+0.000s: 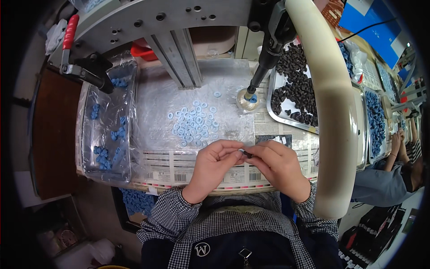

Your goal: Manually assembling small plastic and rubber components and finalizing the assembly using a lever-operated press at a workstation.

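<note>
"What have the hands got hold of?"

"The right hand (278,167) has thumb and fingertips pinched together on a small black piece (247,154). The left hand (216,163) pinches too, thumb against curled fingers, with a pale blue ring (241,151) mostly hidden at the tips."

"Do the two parts touch?"

"They're side by side where the fingertips meet, but I can't tell whether they're joined. Both are just above the near edge of the bench, over the newspaper (163,163)."

"And that heap beyond?"

"Loose rings (197,122), pale blue, on a clear sheet (154,98). One lies apart, toward the press (259,77)."

"What's under the press?"

"A round fixture (243,105), with a blue part (253,99) on top, right below the tip."

"The dark stuff on the right?"

"Plenty of black pieces (293,83) in a metal tray (286,120), partly behind that thick white tube (333,112)."

"And on the left?"

"A plastic-lined tray (96,132) with blue parts (102,158) scattered in small clumps. Far off to the right, a co-worker's hand (396,142) shows near another tray of blue pieces (375,121)."
</note>
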Action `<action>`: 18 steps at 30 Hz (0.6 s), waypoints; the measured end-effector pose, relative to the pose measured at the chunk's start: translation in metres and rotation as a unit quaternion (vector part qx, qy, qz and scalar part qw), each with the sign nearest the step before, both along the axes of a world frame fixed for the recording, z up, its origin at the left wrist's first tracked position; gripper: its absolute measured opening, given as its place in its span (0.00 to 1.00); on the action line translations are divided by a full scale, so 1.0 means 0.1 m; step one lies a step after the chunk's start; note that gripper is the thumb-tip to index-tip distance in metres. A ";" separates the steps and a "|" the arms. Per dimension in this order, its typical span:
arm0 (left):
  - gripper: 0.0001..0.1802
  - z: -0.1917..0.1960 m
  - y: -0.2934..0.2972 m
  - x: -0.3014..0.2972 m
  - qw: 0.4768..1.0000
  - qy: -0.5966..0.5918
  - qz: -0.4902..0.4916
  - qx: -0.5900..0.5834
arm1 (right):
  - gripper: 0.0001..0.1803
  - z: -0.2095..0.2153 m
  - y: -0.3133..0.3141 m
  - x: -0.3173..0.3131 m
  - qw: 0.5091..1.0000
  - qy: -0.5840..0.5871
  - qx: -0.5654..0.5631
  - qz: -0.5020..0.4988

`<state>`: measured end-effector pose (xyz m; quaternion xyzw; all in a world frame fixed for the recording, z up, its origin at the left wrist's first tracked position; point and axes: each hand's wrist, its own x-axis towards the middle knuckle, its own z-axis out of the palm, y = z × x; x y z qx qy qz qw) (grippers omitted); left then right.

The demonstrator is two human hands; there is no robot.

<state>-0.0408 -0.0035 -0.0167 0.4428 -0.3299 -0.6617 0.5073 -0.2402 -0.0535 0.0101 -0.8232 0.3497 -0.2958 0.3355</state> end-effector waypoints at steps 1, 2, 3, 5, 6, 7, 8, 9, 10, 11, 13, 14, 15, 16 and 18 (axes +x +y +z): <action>0.13 0.00 0.01 0.00 1.000 0.000 0.002 0.001 | 0.17 -0.02 0.01 0.02 0.999 0.020 -0.035 -0.001; 0.13 -0.01 0.03 0.01 1.000 0.003 0.002 0.005 | 0.17 -0.02 0.02 0.04 0.999 0.020 -0.034 0.001; 0.13 -0.01 0.03 0.01 1.000 0.007 0.003 0.009 | 0.17 -0.01 0.03 0.05 0.998 0.035 -0.049 -0.002; 0.13 0.02 0.03 0.03 1.000 0.013 0.000 0.017 | 0.17 0.03 0.03 0.06 0.997 0.051 -0.062 -0.005; 0.13 0.03 0.03 0.04 1.000 0.019 -0.004 0.023 | 0.17 0.07 0.00 0.06 0.997 0.044 -0.062 0.012; 0.13 0.03 0.03 0.05 1.000 0.018 -0.003 0.023 | 0.17 0.07 0.00 0.06 0.997 0.041 -0.062 0.020; 0.12 0.01 0.04 0.06 0.999 0.026 -0.004 0.036 | 0.17 0.07 -0.01 0.07 0.997 0.037 -0.062 0.029; 0.11 -0.01 0.04 0.07 0.998 0.034 -0.005 0.048 | 0.17 0.04 0.00 0.07 0.998 0.019 -0.053 0.023; 0.11 -0.05 0.05 0.09 0.998 0.033 -0.005 0.048 | 0.17 0.04 0.01 0.07 0.999 0.011 -0.049 0.021; 0.09 -0.10 0.05 0.10 0.997 0.058 -0.017 0.038 | 0.17 0.03 0.01 0.08 0.999 0.001 -0.044 0.019; 0.07 -0.16 0.06 0.12 0.996 0.081 -0.027 0.028 | 0.17 0.03 0.03 0.12 0.999 -0.019 -0.026 0.017; 0.06 -0.17 0.07 0.12 0.994 0.102 -0.022 0.031 | 0.17 0.03 0.04 0.14 0.999 -0.027 -0.019 0.017; 0.05 -0.17 0.07 0.12 0.992 0.123 -0.017 0.034 | 0.17 0.04 0.07 0.16 1.000 -0.026 0.002 -0.005; 0.05 -0.17 0.07 0.12 0.992 0.123 -0.017 0.033 | 0.17 0.05 0.08 0.17 0.999 -0.026 0.012 -0.015; 0.06 -0.15 0.09 0.13 0.990 0.136 -0.007 0.043 | 0.17 0.06 0.07 0.18 0.999 -0.038 0.024 -0.014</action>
